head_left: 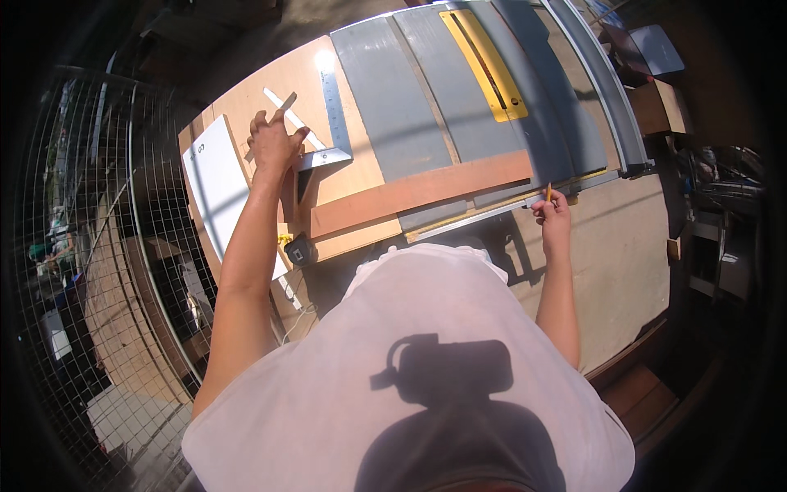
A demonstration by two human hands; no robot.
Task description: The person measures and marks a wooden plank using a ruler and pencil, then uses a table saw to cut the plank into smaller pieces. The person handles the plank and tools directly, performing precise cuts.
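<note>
My left hand (pixel 277 141) is over the pale wooden panel at the left of the saw table, its fingers spread and thumb apart. Under the fingers lies a slim white strip (pixel 279 102), partly hidden by the hand. Just right of it rests a metal try square (pixel 334 111), its blade pointing away from me. My right hand (pixel 554 215) is closed around a yellow pencil (pixel 548 191), held upright by the table's front edge. Between the hands, a long reddish-brown wooden board (pixel 426 190) lies across the panel and the grey table.
The grey saw table (pixel 393 111) has a yellow slotted insert (pixel 484 66). A metal rail (pixel 594 82) runs along its right side. A white board (pixel 217 184) lies far left, and a black tape measure (pixel 301 249) sits at the near edge. Wire mesh fencing (pixel 106 213) stands left.
</note>
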